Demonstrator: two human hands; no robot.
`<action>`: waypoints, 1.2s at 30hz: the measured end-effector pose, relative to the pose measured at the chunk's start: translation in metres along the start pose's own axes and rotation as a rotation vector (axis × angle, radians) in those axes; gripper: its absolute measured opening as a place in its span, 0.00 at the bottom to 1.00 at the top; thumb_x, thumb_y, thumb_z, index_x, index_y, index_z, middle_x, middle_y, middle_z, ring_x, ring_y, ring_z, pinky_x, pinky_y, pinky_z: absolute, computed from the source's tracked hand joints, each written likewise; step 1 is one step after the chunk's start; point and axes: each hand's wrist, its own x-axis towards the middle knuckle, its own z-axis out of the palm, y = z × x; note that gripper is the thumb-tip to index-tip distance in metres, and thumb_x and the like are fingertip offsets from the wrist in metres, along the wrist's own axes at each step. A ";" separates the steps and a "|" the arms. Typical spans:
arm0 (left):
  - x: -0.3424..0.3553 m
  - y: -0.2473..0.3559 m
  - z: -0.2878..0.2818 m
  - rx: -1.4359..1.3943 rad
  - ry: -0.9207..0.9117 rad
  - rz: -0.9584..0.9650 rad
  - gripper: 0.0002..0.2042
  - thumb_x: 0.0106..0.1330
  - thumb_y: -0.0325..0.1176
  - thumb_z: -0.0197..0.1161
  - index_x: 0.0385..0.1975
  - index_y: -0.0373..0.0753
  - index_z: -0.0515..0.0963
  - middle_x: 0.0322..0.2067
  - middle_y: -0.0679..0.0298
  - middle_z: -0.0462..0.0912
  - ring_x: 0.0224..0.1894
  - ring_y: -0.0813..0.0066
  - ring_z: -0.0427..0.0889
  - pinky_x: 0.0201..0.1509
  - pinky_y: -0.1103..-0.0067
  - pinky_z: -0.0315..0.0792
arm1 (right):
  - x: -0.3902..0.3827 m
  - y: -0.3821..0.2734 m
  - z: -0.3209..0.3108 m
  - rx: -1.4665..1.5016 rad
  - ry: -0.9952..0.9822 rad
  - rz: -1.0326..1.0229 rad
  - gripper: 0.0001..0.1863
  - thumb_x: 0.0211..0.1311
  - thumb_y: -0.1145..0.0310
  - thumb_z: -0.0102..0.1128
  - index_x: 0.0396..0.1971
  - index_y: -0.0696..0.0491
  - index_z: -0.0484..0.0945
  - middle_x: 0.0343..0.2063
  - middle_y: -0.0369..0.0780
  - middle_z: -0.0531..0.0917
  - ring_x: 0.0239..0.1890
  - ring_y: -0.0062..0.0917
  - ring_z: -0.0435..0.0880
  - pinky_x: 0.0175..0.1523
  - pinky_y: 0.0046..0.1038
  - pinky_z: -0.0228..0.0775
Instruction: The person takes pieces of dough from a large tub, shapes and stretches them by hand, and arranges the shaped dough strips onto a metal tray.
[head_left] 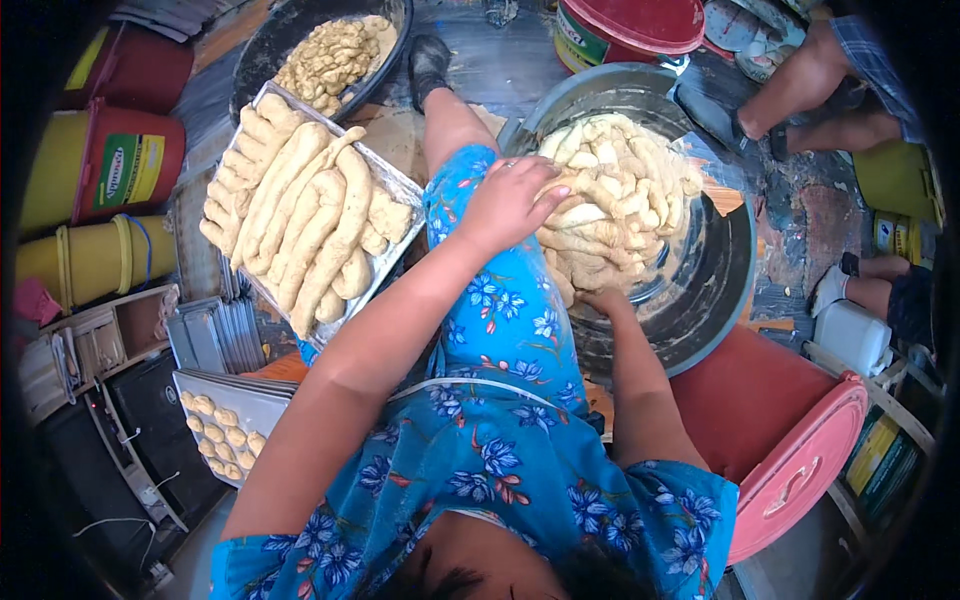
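Note:
A heap of pale, flour-dusted dough ropes (615,195) lies in a wide dark basin (728,275) in front of me, to the right. My left hand (512,203) is at the heap's left edge, with dough between its thumb and fingers. At the near edge of the same heap is my right hand (603,300); its fingers are tucked under the dough and hidden. Thick dough ropes (310,215) lie side by side on a metal tray (402,180) to my left.
Another dark basin (402,50) with a lumpy dough mass (335,62) stands at the far left. Small round dough pieces (222,437) sit on a tray at near left. Red tubs (755,410) flank me. Other people's legs (800,85) show at right.

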 end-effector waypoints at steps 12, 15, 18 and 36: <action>-0.001 0.001 0.003 0.040 -0.060 -0.026 0.16 0.62 0.43 0.50 0.37 0.36 0.75 0.39 0.57 0.76 0.44 0.59 0.73 0.50 0.69 0.63 | -0.030 -0.057 -0.028 -0.215 0.231 -0.387 0.26 0.43 0.59 0.62 0.41 0.60 0.74 0.26 0.46 0.80 0.27 0.37 0.80 0.35 0.33 0.71; 0.001 0.000 0.004 0.063 -0.077 -0.026 0.16 0.62 0.44 0.50 0.36 0.36 0.75 0.38 0.57 0.76 0.42 0.59 0.73 0.49 0.69 0.64 | -0.055 -0.078 -0.098 0.044 0.537 -0.301 0.22 0.46 0.57 0.57 0.39 0.56 0.74 0.34 0.49 0.78 0.36 0.40 0.77 0.42 0.35 0.69; 0.002 0.001 0.006 0.061 -0.114 -0.042 0.16 0.62 0.44 0.49 0.35 0.36 0.75 0.36 0.57 0.75 0.41 0.59 0.73 0.48 0.69 0.64 | -0.033 -0.047 -0.145 0.646 0.719 -0.443 0.23 0.53 0.58 0.53 0.44 0.57 0.70 0.40 0.46 0.76 0.40 0.35 0.77 0.44 0.34 0.68; 0.011 0.049 0.014 -0.480 -0.192 -0.046 0.34 0.45 0.41 0.66 0.54 0.37 0.62 0.43 0.49 0.74 0.46 0.54 0.73 0.51 0.67 0.65 | -0.161 -0.161 -0.205 0.805 0.291 -0.757 0.20 0.48 0.68 0.58 0.41 0.60 0.68 0.39 0.41 0.73 0.43 0.25 0.71 0.48 0.24 0.63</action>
